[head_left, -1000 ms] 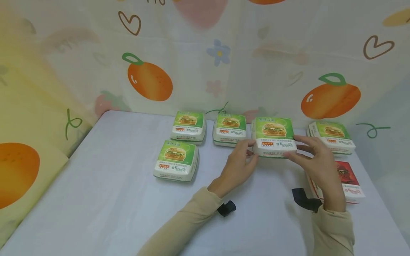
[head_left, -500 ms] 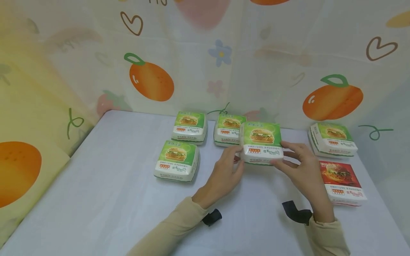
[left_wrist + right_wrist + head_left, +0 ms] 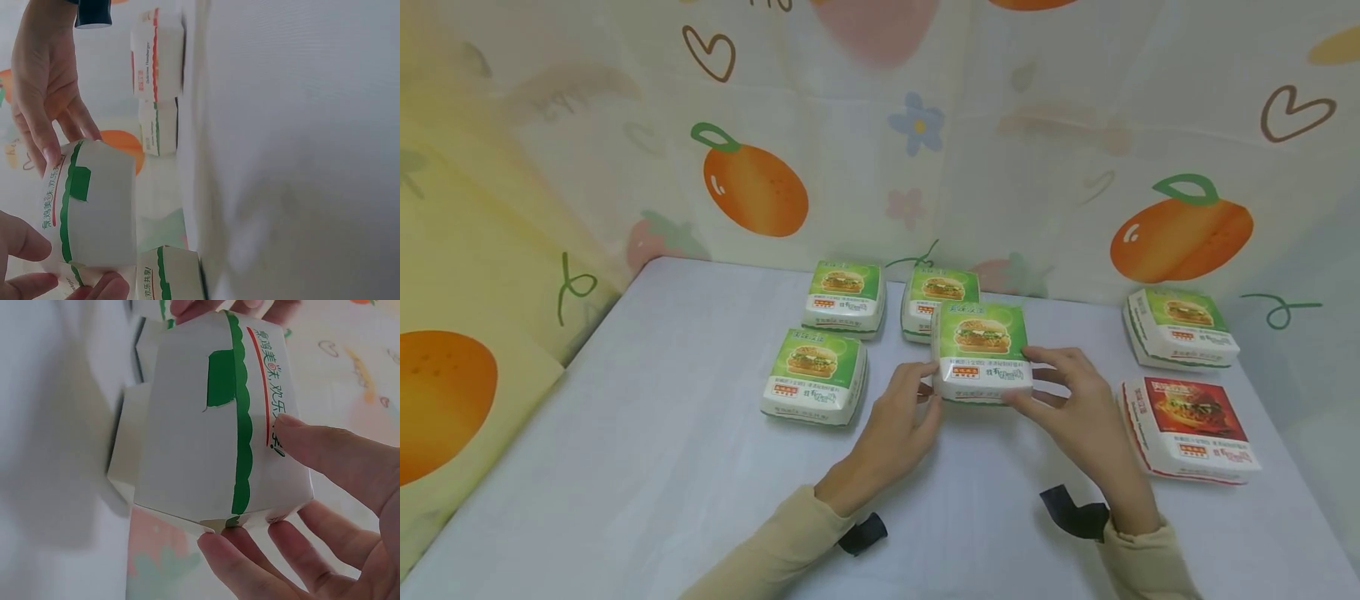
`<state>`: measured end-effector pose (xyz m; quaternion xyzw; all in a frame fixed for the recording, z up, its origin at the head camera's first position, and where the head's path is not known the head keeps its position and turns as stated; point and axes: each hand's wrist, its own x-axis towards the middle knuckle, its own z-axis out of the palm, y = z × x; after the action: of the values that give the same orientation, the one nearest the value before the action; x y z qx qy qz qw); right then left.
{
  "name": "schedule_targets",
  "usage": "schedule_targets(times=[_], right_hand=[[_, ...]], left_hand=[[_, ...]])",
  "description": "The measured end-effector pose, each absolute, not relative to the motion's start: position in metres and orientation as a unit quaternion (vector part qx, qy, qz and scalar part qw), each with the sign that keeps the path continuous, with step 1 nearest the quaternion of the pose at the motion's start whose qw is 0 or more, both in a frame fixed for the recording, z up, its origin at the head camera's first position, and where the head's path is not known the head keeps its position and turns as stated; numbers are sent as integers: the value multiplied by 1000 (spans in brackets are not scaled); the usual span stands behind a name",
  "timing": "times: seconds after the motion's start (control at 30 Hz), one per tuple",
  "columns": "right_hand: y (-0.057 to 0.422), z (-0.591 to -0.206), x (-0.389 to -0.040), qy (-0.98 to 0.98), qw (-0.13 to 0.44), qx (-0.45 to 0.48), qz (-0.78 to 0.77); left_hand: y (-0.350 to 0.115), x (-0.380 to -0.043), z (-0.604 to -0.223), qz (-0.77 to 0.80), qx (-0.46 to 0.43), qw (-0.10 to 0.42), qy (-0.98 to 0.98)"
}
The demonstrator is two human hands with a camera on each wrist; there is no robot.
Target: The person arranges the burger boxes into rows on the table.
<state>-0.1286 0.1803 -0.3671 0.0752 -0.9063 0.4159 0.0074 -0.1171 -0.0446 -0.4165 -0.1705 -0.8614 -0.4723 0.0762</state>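
A green-and-white burger box [image 3: 982,350] is held between both hands above the white table, its picture side up. My left hand [image 3: 883,433] grips its left side, and my right hand [image 3: 1078,408] grips its right side with the thumb at the front corner. In the right wrist view the box's white front [image 3: 187,425] shows a green tab and scalloped green edge. The left wrist view shows the same box [image 3: 100,206] off the tabletop, fingers at both ends. Behind it, a second green box [image 3: 925,312] is partly covered by the held one.
Two more green burger boxes stand to the left, one at the back [image 3: 844,298] and one in front of it [image 3: 814,377]. At the right lie another green box [image 3: 1180,327] and a red burger box [image 3: 1191,429]. A patterned cloth [image 3: 850,167] hangs behind the table [image 3: 647,467].
Both hands have carried the held green box left and toward the front, away from the right-hand boxes. The red box, partly covered before by the right arm, now shows fully.
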Motion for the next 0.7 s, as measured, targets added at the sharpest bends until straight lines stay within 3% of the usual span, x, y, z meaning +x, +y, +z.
schedule_targets(times=[0.7], right_hand=[[149,-389,-127,-902,-30,95,420]], left_hand=[[-64,-94,-433,-463,-104,76,-877]])
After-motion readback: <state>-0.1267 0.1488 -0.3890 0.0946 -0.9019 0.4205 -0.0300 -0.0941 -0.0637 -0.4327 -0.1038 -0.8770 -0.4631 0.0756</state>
